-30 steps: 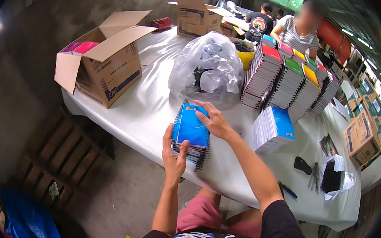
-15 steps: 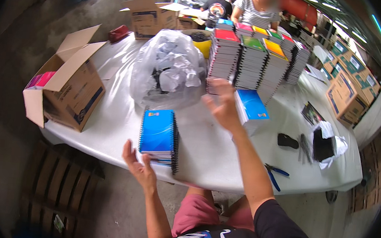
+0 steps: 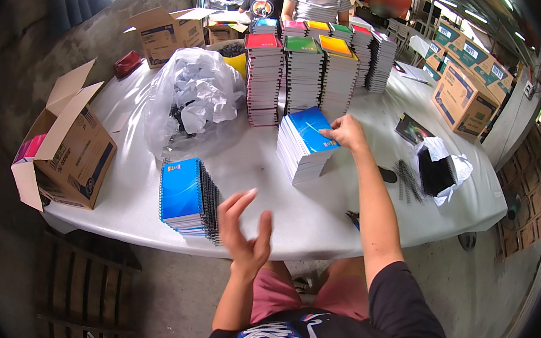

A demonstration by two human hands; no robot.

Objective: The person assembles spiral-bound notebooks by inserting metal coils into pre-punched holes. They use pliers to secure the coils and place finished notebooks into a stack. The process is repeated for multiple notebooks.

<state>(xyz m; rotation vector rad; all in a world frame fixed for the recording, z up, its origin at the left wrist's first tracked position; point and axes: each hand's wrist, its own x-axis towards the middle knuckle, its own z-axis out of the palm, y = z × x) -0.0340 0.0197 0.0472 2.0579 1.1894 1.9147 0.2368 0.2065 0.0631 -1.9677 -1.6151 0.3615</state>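
Observation:
My right hand (image 3: 347,134) is closed, thumb and fingers pinching the right corner of the top blue notebook (image 3: 311,128) on a tall white-paged stack. No coil shows on the visible sides of that stack. My left hand (image 3: 244,235) hangs open over the table's front edge, fingers apart and holding nothing. Beside it, to the left, sits a shorter stack of blue spiral notebooks (image 3: 180,190) with black coils along its right side. Partly behind my right forearm, dark-handled pliers (image 3: 353,219) lie on the table.
Tall stacks of spiral notebooks (image 3: 302,74) stand behind. A clear bag of crumpled paper (image 3: 196,97) and an open carton (image 3: 80,151) are left. Loose black coils (image 3: 407,182) and a black bundle in white paper (image 3: 436,175) lie right, before cartons (image 3: 463,99). A person (image 3: 315,4) stands across.
My right hand has come from mid-air to the corner of the top blue notebook. My left hand has moved from the left of the spiral stack to its right. The view has shifted.

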